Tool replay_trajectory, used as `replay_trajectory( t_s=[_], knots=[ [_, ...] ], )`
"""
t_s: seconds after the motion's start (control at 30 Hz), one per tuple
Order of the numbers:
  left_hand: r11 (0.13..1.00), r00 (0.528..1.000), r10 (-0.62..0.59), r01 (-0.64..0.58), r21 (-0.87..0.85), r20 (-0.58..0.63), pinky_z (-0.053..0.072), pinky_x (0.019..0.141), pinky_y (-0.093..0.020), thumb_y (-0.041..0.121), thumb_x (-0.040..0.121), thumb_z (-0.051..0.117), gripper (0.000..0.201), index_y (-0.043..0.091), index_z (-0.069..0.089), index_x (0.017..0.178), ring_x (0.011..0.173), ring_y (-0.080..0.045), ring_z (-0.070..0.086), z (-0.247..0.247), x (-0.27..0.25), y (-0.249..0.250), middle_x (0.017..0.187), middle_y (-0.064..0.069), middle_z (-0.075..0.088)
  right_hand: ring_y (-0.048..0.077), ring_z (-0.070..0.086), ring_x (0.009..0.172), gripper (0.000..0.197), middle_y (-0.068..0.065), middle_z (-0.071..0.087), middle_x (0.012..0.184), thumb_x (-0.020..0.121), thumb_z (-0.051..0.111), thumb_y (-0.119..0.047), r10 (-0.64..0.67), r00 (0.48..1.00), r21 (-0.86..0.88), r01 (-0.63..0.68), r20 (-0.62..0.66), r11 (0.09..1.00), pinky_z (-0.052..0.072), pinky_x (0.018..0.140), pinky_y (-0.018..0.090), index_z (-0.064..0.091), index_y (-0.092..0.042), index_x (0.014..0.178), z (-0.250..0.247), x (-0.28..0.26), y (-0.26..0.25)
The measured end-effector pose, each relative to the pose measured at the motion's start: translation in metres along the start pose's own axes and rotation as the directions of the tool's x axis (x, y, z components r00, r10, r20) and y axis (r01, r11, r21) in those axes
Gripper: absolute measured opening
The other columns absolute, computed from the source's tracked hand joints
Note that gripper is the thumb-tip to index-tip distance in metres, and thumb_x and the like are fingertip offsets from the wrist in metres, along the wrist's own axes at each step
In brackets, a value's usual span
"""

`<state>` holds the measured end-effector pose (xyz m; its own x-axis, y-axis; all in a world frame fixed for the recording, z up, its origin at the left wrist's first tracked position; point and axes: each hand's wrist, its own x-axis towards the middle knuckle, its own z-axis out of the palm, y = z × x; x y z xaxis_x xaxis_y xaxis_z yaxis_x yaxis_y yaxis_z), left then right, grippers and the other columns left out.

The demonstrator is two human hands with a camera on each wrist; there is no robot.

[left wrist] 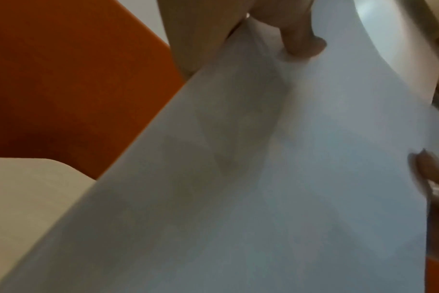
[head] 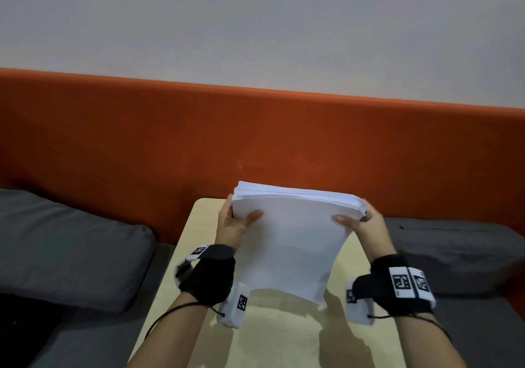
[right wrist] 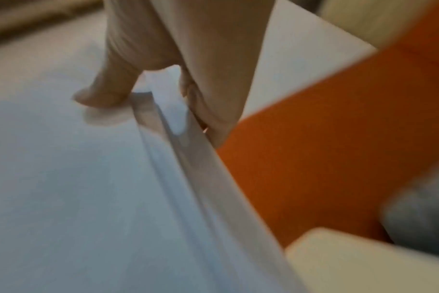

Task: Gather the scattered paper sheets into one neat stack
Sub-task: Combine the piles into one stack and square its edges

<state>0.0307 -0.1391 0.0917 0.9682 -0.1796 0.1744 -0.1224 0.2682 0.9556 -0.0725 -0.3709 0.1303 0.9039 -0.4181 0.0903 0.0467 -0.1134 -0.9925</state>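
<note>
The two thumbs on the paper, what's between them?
Only bare white paper: the front sheet of the stack, gripped by left hand and right hand. The head view shows it.

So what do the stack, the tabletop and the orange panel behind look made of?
Stack: thin white matte paper; it bows and its edges fan. Tabletop: pale, smooth, probably laminate or coated wood, faintly glossy. Orange panel: looks like matte fabric or felt, though blur leaves it open.

Pale wooden table (head: 264,336) against an orange backrest (head: 142,146), grey cushions (head: 65,245) either side
</note>
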Motion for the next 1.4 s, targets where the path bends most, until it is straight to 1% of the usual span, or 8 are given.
replay_trajectory(
  t_s=[0.17,0.33,0.47,0.67,0.83,1.0,1.2,1.4],
  knots=[
    [0.996,0.999,-0.013,0.016,0.084,-0.047,0.051,0.061,-0.010,-0.007,0.070,0.074,0.043,0.003,0.056,0.107,0.084,-0.022,0.059,0.003,0.000,-0.009,0.094,-0.008,0.064,0.033,0.063,0.097,0.030,0.017,0.066,0.106,0.071,0.076,-0.001,0.119,0.990,-0.016,-0.121,-0.075,0.993,0.051,0.089,0.047,0.061,-0.019,0.090,0.030,0.004,0.045],
    [0.983,0.979,0.081,-0.047,0.180,-0.188,0.050,0.083,-0.029,0.002,0.076,0.071,0.040,0.015,0.055,0.110,0.094,-0.021,0.063,0.008,0.009,0.004,0.100,-0.003,0.064,0.021,0.064,0.077,0.016,0.006,0.067,0.086,0.074,0.076,-0.014,-0.080,0.978,-0.193,0.043,-0.192,0.980,0.054,0.072,0.038,0.062,-0.014,0.079,0.038,0.004,0.015],
    [0.983,0.986,0.088,-0.063,0.172,-0.143,0.053,0.089,-0.038,0.008,0.074,0.074,0.036,0.020,0.056,0.103,0.094,-0.023,0.067,0.010,0.017,0.015,0.101,-0.004,0.068,0.015,0.071,0.085,0.027,0.002,0.074,0.094,0.070,0.080,-0.015,0.003,1.000,0.088,0.000,-0.028,0.996,0.057,0.074,0.029,0.067,-0.018,0.094,0.022,0.005,0.019],
    [0.986,0.988,-0.128,0.136,0.095,-0.085,0.054,0.086,-0.050,0.024,0.065,0.075,0.041,0.022,0.061,0.103,0.094,-0.025,0.069,0.001,0.019,-0.013,0.104,-0.006,0.071,0.017,0.068,0.086,0.031,0.011,0.070,0.102,0.081,0.069,-0.009,0.222,0.973,-0.035,-0.220,0.056,0.975,0.054,0.063,0.018,0.062,-0.005,0.111,0.024,-0.005,0.072],
    [0.857,0.911,-0.328,0.174,0.485,0.252,0.053,0.084,-0.026,0.017,0.059,0.077,0.060,0.012,0.054,0.114,0.101,-0.014,0.064,-0.023,0.004,-0.042,0.112,-0.004,0.063,0.034,0.065,0.097,0.032,0.017,0.068,0.105,0.081,0.069,-0.011,0.226,0.970,-0.054,-0.231,-0.084,0.971,0.053,0.085,0.044,0.061,-0.004,0.111,0.024,-0.002,0.096],
    [0.807,0.891,-0.453,0.429,0.406,-0.042,0.045,0.101,-0.040,0.004,0.079,0.068,0.051,0.014,0.046,0.124,0.115,-0.025,0.054,-0.029,-0.007,-0.081,0.127,-0.001,0.053,0.027,0.063,0.103,0.037,0.009,0.065,0.114,0.086,0.066,-0.020,0.319,0.943,-0.180,-0.299,0.095,0.937,0.051,0.092,0.043,0.054,-0.014,0.121,0.024,-0.003,0.104],
    [0.782,0.832,-0.549,0.476,0.403,0.082,0.037,0.105,-0.036,0.001,0.090,0.046,0.063,0.023,0.020,0.143,0.127,-0.025,0.043,-0.026,-0.027,-0.095,0.141,-0.002,0.040,0.027,0.056,0.114,0.050,0.009,0.058,0.127,0.085,0.061,-0.015,0.487,0.861,-0.480,-0.370,0.144,0.796,0.045,0.101,0.042,0.044,-0.008,0.132,0.031,-0.010,0.131],
    [0.830,0.979,-0.204,0.178,0.528,-0.008,0.038,0.085,-0.019,-0.005,0.091,0.042,0.043,0.008,0.036,0.132,0.108,-0.021,0.051,-0.003,-0.025,-0.047,0.118,-0.004,0.051,0.028,0.053,0.116,0.042,0.013,0.055,0.124,0.091,0.056,-0.009,0.201,0.979,-0.463,-0.186,-0.016,0.867,0.042,0.093,0.028,0.040,-0.004,0.130,0.045,-0.019,0.078]
  ],
)
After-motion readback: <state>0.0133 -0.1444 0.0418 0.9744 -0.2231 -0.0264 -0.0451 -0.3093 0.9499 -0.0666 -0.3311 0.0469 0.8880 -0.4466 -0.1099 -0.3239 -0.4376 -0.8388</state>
